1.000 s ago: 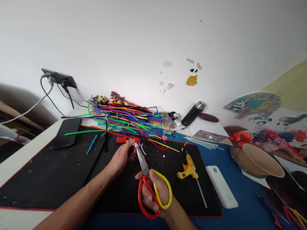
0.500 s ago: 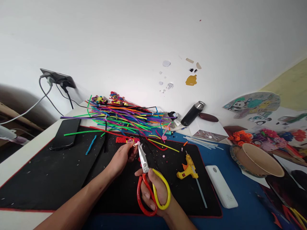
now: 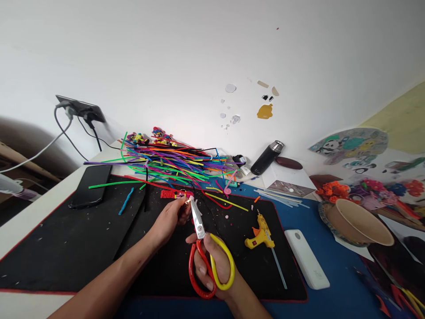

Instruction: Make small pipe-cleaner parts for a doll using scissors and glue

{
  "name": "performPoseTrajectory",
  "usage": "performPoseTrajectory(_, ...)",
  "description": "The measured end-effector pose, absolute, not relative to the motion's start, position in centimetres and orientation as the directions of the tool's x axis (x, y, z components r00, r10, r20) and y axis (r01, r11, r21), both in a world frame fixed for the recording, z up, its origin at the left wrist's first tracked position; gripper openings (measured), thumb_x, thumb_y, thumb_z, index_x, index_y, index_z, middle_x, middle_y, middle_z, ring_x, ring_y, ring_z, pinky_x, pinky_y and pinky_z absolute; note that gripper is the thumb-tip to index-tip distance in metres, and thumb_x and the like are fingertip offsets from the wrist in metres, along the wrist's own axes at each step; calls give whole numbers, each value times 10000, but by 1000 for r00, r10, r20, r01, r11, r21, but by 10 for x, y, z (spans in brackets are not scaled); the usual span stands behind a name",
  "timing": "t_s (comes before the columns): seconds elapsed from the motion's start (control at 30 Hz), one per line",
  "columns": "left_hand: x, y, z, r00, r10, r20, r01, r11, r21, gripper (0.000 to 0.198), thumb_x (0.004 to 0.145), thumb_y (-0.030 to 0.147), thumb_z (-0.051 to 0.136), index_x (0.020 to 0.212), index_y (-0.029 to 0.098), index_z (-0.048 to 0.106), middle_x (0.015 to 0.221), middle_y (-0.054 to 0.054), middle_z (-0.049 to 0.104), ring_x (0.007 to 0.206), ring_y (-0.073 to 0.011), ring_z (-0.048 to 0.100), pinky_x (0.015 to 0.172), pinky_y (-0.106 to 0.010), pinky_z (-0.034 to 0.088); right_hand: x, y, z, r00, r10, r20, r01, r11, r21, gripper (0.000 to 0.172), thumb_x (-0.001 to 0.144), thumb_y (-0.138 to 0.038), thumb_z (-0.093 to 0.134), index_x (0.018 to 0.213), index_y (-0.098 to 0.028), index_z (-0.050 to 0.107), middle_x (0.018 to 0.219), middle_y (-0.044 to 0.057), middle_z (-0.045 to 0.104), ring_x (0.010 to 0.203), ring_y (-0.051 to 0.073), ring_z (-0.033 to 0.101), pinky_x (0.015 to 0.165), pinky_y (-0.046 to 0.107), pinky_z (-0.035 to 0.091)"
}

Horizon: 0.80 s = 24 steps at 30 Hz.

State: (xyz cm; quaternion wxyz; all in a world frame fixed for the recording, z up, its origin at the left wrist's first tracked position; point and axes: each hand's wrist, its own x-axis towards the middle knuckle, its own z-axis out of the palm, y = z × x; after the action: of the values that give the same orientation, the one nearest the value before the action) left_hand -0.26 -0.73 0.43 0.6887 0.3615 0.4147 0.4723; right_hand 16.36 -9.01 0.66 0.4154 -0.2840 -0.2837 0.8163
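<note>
My right hand (image 3: 212, 261) is wrapped round a pair of scissors (image 3: 199, 223) with one red and one yellow handle. The blades point away from me, and their tips meet a small pale pink piece (image 3: 191, 198) at the fingertips of my left hand (image 3: 174, 215). That hand pinches the small piece; its lower fingers are curled and partly hidden. Just beyond the fingertips lies a red fuzzy piece (image 3: 168, 194) with yellow and dark bits on it. A few pink scraps (image 3: 226, 216) lie on the black mat (image 3: 152, 266) to the right of the blades.
A heap of coloured pipe cleaners (image 3: 179, 161) spreads along the wall. A yellow glue gun (image 3: 260, 235) and a white power bank (image 3: 307, 259) lie at right, near a bowl (image 3: 363, 221). A black phone (image 3: 91, 186) is at left. A black flask (image 3: 267, 157) leans at the back.
The scissors and my right hand have shifted very slightly to the left. My left hand stays in nearly the same place with the small piece.
</note>
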Motion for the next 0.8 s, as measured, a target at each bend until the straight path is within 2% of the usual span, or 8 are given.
performPoseTrajectory(0.23,-1,-8,7,183,948,-261,-342,310,887,514,833,632,633,591,201,490,566,55,371,524,-105,259,499,-255,208,163,-90,6,-484,849,-213,-499,-467,-730,613,959,-635,653,1181,-67,713,502,-72,536,271,37,354,297,154,249)
performPoseTrajectory(0.43,-1,-8,7,111,955,-275,-291,296,910,515,817,654,633,597,203,515,562,47,388,525,-118,293,505,-262,237,160,-87,13,-411,867,-282,-288,-417,-862,659,905,-660,703,1173,-58,686,494,-76,539,264,52,374,287,165,283)
performPoseTrajectory(0.6,-2,-7,5,158,964,-213,-268,250,930,508,838,649,601,600,211,504,554,53,368,514,-121,279,501,-266,228,159,-85,9,-340,896,-285,-158,-353,-922,680,908,-687,674,1208,-77,664,481,-87,529,272,64,400,295,163,304)
performPoseTrajectory(0.8,-3,-5,1,147,953,-265,-336,300,893,525,843,654,611,596,203,505,555,58,355,512,-108,255,493,-257,204,158,-88,9,-372,888,-270,-173,-352,-920,680,905,-681,684,1206,-72,672,476,-88,525,269,64,403,292,162,311)
